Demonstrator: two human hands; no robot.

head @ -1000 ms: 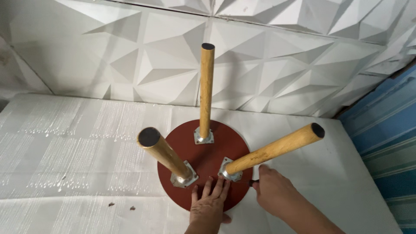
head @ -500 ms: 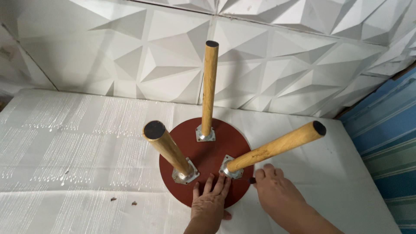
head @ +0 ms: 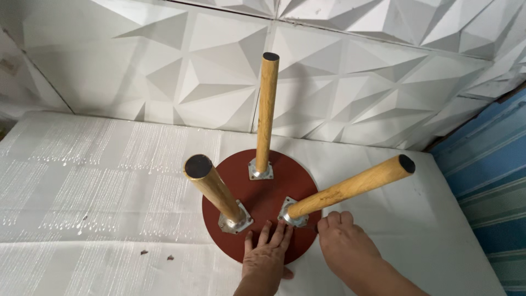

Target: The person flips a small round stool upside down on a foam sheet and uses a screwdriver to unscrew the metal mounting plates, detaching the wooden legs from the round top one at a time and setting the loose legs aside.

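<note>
Fingers of left hand (head: pixel 267 256) spread flat on round red-brown wooden seat disc (head: pixel 261 204), gripping nothing; right hand (head: pixel 344 246) curled at the disc's right near edge, beside the silver metal bracket (head: pixel 292 212) of the right light wooden leg (head: pixel 350 186), whatever it pinches too small to tell. Three legs already standing in brackets: left near leg (head: pixel 212 187), far leg (head: pixel 266 112), right one. Likely only fastening left at that right bracket. Disc upside down on white plastic-covered surface (head: pixel 98 186), directly under and just beyond the fingertips.
</note>
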